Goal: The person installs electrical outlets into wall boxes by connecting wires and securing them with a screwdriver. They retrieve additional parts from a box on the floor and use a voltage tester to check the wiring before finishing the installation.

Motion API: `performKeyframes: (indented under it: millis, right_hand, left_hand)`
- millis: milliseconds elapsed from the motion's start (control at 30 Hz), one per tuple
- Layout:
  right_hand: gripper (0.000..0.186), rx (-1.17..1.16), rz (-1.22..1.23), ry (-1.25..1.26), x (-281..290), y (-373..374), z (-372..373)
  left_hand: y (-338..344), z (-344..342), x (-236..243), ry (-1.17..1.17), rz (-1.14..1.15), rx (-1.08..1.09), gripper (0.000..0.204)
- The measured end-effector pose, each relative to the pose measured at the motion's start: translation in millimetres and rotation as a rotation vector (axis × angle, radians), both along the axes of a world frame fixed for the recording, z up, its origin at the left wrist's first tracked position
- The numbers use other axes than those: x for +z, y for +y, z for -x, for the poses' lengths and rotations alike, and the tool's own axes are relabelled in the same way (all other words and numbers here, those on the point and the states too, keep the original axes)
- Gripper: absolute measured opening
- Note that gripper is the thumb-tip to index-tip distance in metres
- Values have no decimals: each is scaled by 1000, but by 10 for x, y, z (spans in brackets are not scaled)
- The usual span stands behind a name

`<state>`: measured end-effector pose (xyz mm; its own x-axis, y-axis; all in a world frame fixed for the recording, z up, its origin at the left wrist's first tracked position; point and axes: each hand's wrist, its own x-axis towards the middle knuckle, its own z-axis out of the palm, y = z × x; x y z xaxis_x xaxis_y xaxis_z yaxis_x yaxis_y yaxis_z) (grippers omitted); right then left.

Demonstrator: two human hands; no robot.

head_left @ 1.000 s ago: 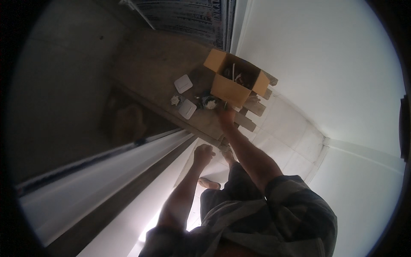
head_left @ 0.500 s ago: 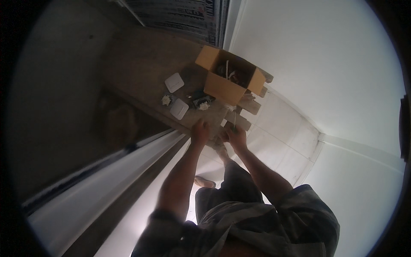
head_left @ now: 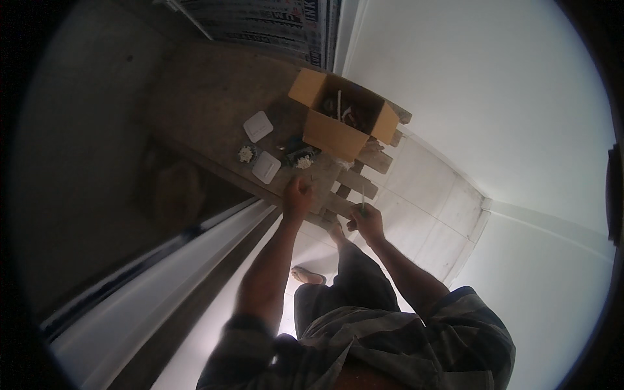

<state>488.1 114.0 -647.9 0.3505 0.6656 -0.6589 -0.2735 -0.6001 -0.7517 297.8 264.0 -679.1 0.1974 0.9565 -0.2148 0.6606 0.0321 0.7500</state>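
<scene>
Nearest, dark trousers and a foot show above the pale floor. The right hand is closed around the green handle of a slim tool, its thin shaft pointing away from the person, beside the slatted end of the wooden desk. The left hand has its fingers curled in at the desk's near edge; whether it grips something small cannot be told. Just beyond it lie a white square plate, a pale fitting beside that, and a dark piece with a white cluster. Farther off are a second white plate and an open cardboard box holding jumbled items. Behind stands a dark printed panel
</scene>
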Motion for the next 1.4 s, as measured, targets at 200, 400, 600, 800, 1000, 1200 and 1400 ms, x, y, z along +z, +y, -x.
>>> performKeyframes:
  millis: [200,400,600,800,1000,1200,1400]
  right_hand:
    - [14,-20,-14,29,53,38,-39]
    - [15,16,17,-27,64,18,-71]
    - [16,16,15,-81,-169,-111,-141]
    - [17,-25,54,-23,-47,-116,-172]
    - [17,-5,75,-16,-60,-221,-161]
    - [18,25,68,-32,69,-295,-194]
    - [17,32,113,-55,20,-378,-195]
  left_hand:
    - [349,-24,327,70,-412,23,56]
    - [618,-230,539,333,-371,-171,60]
    - [589,-46,474,69,-197,-136,51]
    - [769,213,474,-195,-202,340,50]
    - [1539,105,542,-201,42,498,51]
    - [1757,209,-48,-67,2,354,55]
    - [1225,352,89,255,-200,462,77]
